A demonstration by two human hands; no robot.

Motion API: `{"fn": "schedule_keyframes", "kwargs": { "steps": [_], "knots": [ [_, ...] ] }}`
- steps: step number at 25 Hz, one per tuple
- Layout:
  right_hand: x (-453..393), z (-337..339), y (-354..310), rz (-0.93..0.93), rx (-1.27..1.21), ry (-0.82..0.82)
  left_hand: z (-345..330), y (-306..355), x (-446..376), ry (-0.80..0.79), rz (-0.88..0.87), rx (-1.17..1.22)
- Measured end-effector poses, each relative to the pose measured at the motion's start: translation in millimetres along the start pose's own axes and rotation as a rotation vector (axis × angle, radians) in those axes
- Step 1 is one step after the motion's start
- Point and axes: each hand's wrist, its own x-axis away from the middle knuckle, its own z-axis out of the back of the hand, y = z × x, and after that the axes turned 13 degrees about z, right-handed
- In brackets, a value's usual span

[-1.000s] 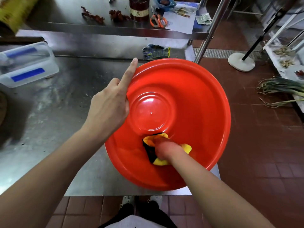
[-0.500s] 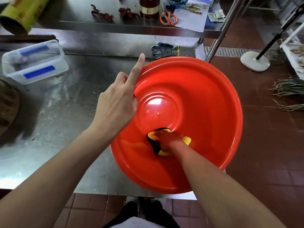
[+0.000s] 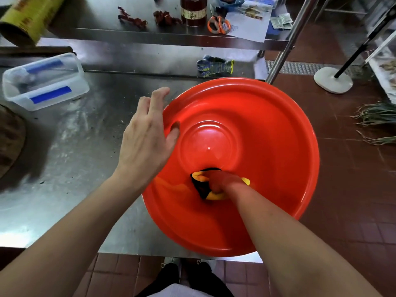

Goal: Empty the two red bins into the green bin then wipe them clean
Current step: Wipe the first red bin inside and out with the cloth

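One large round red bin (image 3: 267, 136) sits on the steel table (image 3: 75, 168), overhanging its front right corner. My right hand (image 3: 220, 181) is inside the bin and grips a yellow and black cloth (image 3: 200, 186), pressing it against the near inner wall by the raised centre. At the bin's left rim, my left hand (image 3: 143, 142) has its thumb on the inner wall, while its loosely bent fingers reach over the rim. No second red bin or green bin is in view.
A clear plastic container (image 3: 45, 82) with blue tape stands at the table's left. A blue work glove (image 3: 214, 65) lies behind the bin. The shelf above holds scissors (image 3: 218, 24) and a dark jar (image 3: 192, 11). A steel pole (image 3: 287, 41) rises at the right, with green onions (image 3: 377, 114) on the floor beyond.
My left hand's index finger, stretched along the rim before, has bent and the fingers now spread over the rim. The cloth hand has stayed at the near inner wall.
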Motion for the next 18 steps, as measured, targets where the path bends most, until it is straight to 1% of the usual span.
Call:
{"fn": "schedule_keyframes", "kwargs": {
  "steps": [3, 6, 9, 12, 14, 18],
  "knots": [
    [2, 4, 0, -0.011, -0.027, -0.011, 3, -5, 14, 0.005, -0.01, 0.023],
    [2, 11, -5, 0.008, -0.083, 0.008, 6, -6, 48, 0.024, -0.037, -0.049],
    [2, 13, -5, -0.036, -0.146, 0.016, -1, -8, 94, -0.038, -0.001, -0.133],
    [2, 12, -2, 0.018, -0.146, 0.062, -8, -17, 119, -0.119, 0.082, -0.123],
    [3, 12, -2, 0.057, -0.121, 0.08, -11, -20, 124, -0.155, 0.109, -0.088],
    [3, 10, -3, 0.063, -0.118, 0.079, -14, -20, 125, -0.147, 0.115, -0.069]
  ]
}}
